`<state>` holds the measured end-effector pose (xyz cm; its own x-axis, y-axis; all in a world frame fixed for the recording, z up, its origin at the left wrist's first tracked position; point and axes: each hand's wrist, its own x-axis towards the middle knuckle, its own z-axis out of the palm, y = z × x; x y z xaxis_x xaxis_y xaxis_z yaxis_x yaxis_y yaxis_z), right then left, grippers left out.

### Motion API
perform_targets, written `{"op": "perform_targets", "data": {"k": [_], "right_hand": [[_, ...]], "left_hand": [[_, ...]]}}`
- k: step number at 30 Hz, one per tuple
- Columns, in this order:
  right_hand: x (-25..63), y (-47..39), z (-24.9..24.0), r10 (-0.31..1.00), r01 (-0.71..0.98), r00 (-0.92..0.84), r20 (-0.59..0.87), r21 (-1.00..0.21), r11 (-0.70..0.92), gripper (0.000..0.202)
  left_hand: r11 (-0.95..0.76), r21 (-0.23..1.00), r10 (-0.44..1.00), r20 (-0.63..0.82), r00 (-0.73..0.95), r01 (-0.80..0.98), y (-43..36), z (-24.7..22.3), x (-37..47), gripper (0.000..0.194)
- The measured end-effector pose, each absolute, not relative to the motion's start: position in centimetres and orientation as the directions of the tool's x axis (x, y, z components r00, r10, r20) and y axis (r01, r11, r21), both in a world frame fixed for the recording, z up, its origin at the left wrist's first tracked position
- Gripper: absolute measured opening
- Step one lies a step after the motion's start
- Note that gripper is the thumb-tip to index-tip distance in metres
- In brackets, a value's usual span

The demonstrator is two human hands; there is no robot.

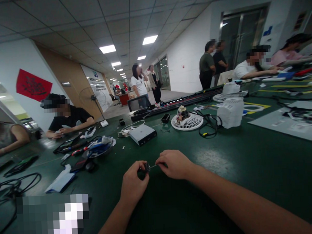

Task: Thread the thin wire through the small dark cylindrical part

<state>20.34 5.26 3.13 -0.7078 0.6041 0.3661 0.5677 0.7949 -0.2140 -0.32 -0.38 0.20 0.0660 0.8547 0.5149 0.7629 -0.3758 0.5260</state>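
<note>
My left hand (134,181) is closed around a small dark cylindrical part (147,167), pinched between thumb and fingers with its round end facing right. My right hand (176,163) pinches a thin metal rod (154,165) that points left at that round end. Whether the rod's tip touches the part or goes into it, I cannot tell. Both hands are above the green tabletop (172,206). Beyond them lies a silver box-shaped drive (142,133) with a black front.
Past the drive are a small black tray (165,118), a white fan grille with a motor (187,120), black cables (210,126) and a white housing (230,113). To the left lie a blue cloth (101,145) and a light-blue wipe (59,180). Several people sit or stand around.
</note>
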Motion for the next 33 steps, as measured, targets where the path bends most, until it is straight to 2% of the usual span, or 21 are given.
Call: {"op": "perform_targets", "data": {"k": [4,10,15,19,21,23,28,33], "right_hand": [[20.4,5.3,3.1,0.594,0.530,-0.707,0.383,-0.269,0.804,0.025],[20.3,5.3,3.1,0.651,0.618,-0.689,0.317,-0.212,0.757,0.025],[20.2,5.0,3.3,0.635,0.583,-0.708,0.308,-0.251,0.773,0.025],[20.0,5.1,3.2,0.758,0.714,-0.590,0.278,-0.257,0.651,0.022],[20.0,5.3,3.3,0.842,0.785,-0.483,0.240,-0.308,0.538,0.019],[20.0,5.3,3.4,0.874,0.780,-0.454,0.173,-0.398,0.484,0.022],[19.8,5.0,3.5,0.782,0.638,-0.623,0.021,-0.564,0.524,0.034],[19.5,5.1,2.5,0.743,0.606,-0.669,-0.029,-0.599,0.523,0.021]], "left_hand": [[-0.380,0.536,0.861,0.504,0.075,0.754,-0.4,0.0,-0.3,0.018],[-0.365,0.556,0.879,0.471,0.078,0.747,-0.2,-0.1,-0.1,0.016],[-0.341,0.560,0.894,0.441,0.077,0.755,-0.3,0.0,0.0,0.015],[-0.315,0.548,0.898,0.436,0.057,0.775,-0.3,0.1,0.1,0.015],[-0.267,0.533,0.899,0.437,0.008,0.803,-0.2,0.2,0.1,0.014],[-0.190,0.526,0.901,0.428,-0.065,0.829,0.0,0.2,-0.1,0.014],[-0.009,0.531,0.895,0.382,-0.229,0.847,0.3,0.1,-0.8,0.021],[0.000,0.542,0.894,0.377,-0.243,0.841,0.4,0.0,-1.0,0.027]]}}
